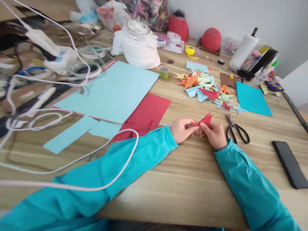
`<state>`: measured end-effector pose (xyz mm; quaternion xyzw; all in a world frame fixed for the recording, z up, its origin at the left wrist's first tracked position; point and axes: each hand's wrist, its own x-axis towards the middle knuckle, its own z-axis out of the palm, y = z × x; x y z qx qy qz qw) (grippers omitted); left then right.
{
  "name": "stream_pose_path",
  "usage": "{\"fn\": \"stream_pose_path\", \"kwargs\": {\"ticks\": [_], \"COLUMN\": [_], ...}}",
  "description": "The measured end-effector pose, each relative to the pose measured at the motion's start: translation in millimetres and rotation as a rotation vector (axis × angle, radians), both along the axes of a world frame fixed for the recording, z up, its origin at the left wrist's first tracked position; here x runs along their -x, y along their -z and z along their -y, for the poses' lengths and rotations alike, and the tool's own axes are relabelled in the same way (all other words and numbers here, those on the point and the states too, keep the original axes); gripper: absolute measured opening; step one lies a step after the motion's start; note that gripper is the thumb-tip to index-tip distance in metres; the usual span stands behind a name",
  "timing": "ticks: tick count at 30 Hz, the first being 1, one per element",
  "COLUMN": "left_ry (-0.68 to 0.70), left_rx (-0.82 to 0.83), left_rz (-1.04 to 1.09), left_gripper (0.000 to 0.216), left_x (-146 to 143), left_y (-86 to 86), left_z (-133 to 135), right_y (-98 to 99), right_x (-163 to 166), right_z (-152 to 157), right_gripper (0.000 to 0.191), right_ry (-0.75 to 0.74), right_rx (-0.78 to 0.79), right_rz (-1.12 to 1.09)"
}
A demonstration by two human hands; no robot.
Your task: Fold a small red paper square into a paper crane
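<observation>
Between my two hands is a small red folded-paper figure [205, 120], its pointed tips sticking up. My left hand [183, 130] pinches its left side with thumb and fingers. On the other side, my right hand [216, 134] grips it, thumb pressed on the front. Beyond the hands lies a heap of folded paper birds [208, 87] in orange, blue, red and pale green. Black-handled scissors [236, 129] rest just right of my right hand. Red paper sheets [152, 110] lie to the left, partly behind my left sleeve.
Light blue sheets [114, 90] and a cut strip [69, 134] lie left. A white cable [66, 171] loops across my left sleeve. A phone [290, 164] lies right, a blue paper stack [254, 98] beyond it. A thread spool [164, 72] stands near a white-covered object [141, 51].
</observation>
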<state>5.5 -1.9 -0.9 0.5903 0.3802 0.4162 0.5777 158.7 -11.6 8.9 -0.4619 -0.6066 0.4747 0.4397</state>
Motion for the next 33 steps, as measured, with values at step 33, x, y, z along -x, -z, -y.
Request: {"fn": "stream_pose_path", "kwargs": {"ticks": [33], "left_ry": [-0.022], "left_rx": [0.003], "left_rz": [-0.02], "left_gripper": [0.03], "left_x": [5.3], "left_y": [-12.5], "left_z": [0.9], "right_y": [1.0], "right_x": [-0.5], "right_z": [-1.0], "right_gripper": [0.035], "right_ry": [0.026], "right_rx": [0.028], "right_rz": [0.002]}}
